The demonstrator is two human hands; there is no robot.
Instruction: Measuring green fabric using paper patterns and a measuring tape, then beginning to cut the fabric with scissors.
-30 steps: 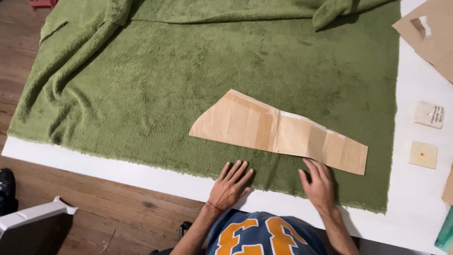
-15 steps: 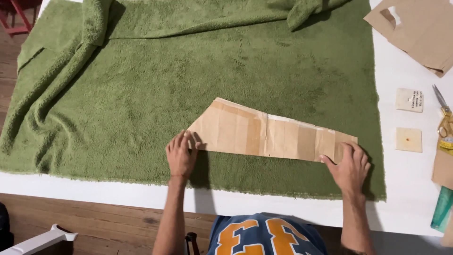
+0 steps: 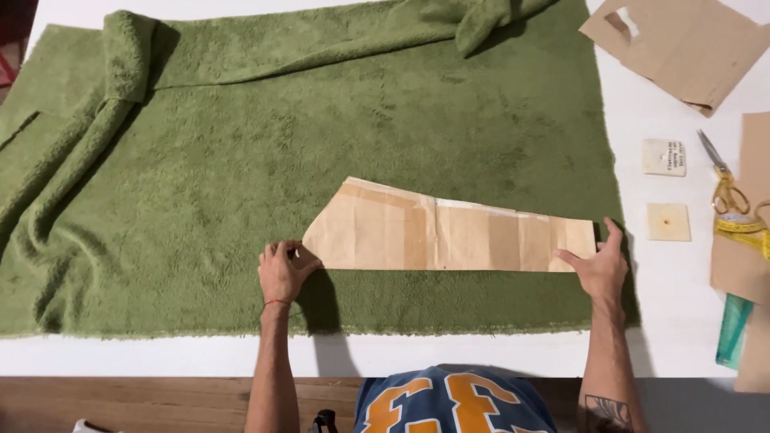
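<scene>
A fabric sheet (image 3: 321, 160) lies spread over the table (image 3: 481, 357), covering most of it, with its far and left edges bunched into folds. On the fabric, toward its near edge, lies a long paper pattern piece (image 3: 445, 234), running left to right. The left hand (image 3: 282, 271) rests on the fabric at the pattern's left near corner, touching it; the right hand (image 3: 601, 269) touches its right end. Right of the fabric, on bare table, 2 small square blocks (image 3: 664, 157) lie one behind the other. Further right lie scissors (image 3: 722, 180) with a measuring tape (image 3: 746, 226) just beside them. A cardboard piece (image 3: 682, 44) lies at the far right corner.
</scene>
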